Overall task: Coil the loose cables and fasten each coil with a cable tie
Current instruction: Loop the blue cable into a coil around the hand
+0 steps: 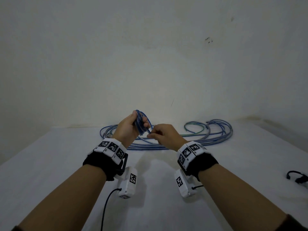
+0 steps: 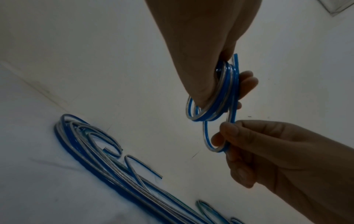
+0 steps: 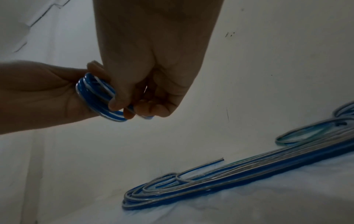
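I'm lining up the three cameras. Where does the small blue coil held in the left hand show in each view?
Head: coil centre, in the left hand, above the table.
Left wrist: coil upper centre-right, below the palm.
Right wrist: coil left of centre, partly behind the right hand.
Shared landmark: the loose cables lying on the white table, seen in all three views.

White table (image 1: pixel 66 164) against a stained white wall (image 1: pixel 150 55); black strap (image 1: pixel 298 177) at its right edge.
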